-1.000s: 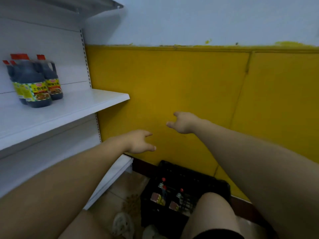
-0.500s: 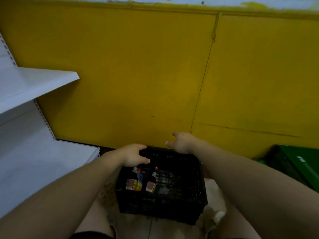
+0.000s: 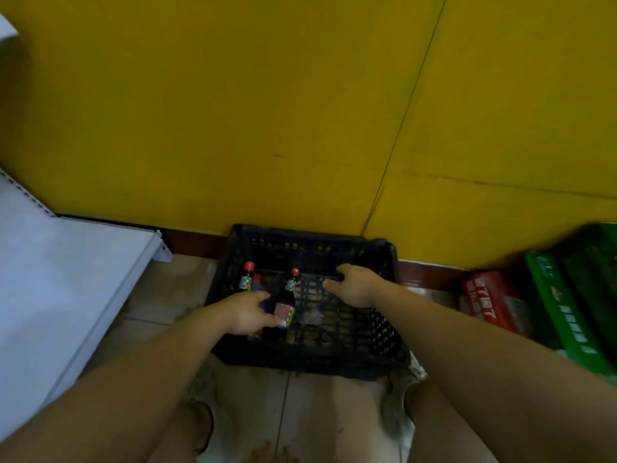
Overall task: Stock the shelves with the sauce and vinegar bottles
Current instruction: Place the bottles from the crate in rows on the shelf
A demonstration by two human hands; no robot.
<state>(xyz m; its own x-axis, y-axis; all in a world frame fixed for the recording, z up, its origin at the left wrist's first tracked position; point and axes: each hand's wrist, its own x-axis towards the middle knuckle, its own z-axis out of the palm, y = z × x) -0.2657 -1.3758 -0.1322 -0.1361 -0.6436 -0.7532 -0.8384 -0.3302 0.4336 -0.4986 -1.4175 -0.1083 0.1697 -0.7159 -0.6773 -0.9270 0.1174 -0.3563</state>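
A black plastic crate [image 3: 384,335] stands on the floor against the yellow wall. Inside it stand dark sauce bottles with red caps: one at the far left [image 3: 246,278] and a nearer one with a red label [image 3: 286,304]. My left hand [image 3: 247,312] reaches into the crate's left side, fingers spread beside the nearer bottle and touching its label; a third bottle is mostly hidden behind this hand. My right hand [image 3: 355,286] hovers over the crate's middle, fingers apart, holding nothing.
The white bottom shelf [image 3: 66,279] lies to the left of the crate. Green boxes [image 3: 574,305] and a red package [image 3: 489,300] sit on the floor at the right. My feet in light shoes stand on the tiled floor below the crate.
My view has tilted down from the shelf to the crate. Both hands have dropped from in front of the wall into the crate, the left one reaching the nearer bottle.
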